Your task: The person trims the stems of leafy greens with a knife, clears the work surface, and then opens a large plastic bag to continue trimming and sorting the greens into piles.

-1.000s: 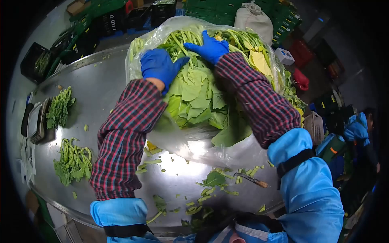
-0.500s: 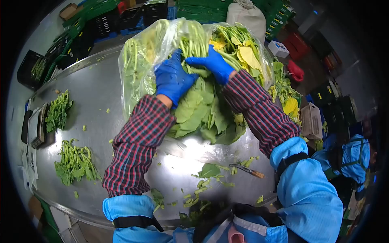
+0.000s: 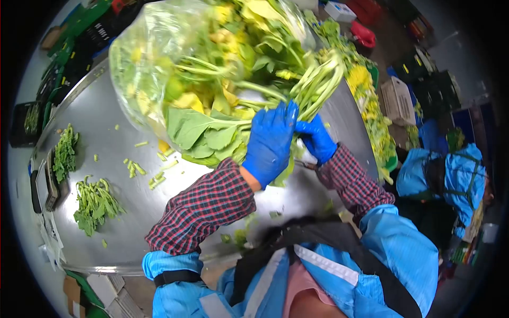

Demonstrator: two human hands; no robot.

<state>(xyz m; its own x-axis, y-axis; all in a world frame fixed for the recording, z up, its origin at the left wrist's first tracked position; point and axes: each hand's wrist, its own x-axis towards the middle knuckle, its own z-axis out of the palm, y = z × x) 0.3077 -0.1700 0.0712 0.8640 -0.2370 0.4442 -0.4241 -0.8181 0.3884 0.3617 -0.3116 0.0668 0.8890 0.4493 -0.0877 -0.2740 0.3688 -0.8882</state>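
Note:
My left hand [image 3: 269, 142], in a blue glove, lies over the lower end of a bunch of leafy green stems [image 3: 322, 79], its fingers close together. Just to its right, my right hand [image 3: 317, 139] is closed around the same bunch, its fingers partly hidden. The stems fan out above both hands. Behind them a clear plastic bag [image 3: 139, 63] holds more greens with yellow leaves. Large green leaves [image 3: 204, 132] spread to the left of my left hand. A knife is partly visible below my right hand.
Two small bunches of greens [image 3: 95, 204] [image 3: 64, 153] and a scale [image 3: 51, 180] are on the left of the metal table [image 3: 138, 185]. Cut stem pieces lie mid-table. Yellow and green leaves [image 3: 366, 106] pile beyond the right edge. A co-worker in blue [image 3: 445, 175] is at the right.
Both hands have moved down and right, pulling a bunch of stems toward me. The bagged greens now show more yellow leaves, and the whole view has shifted.

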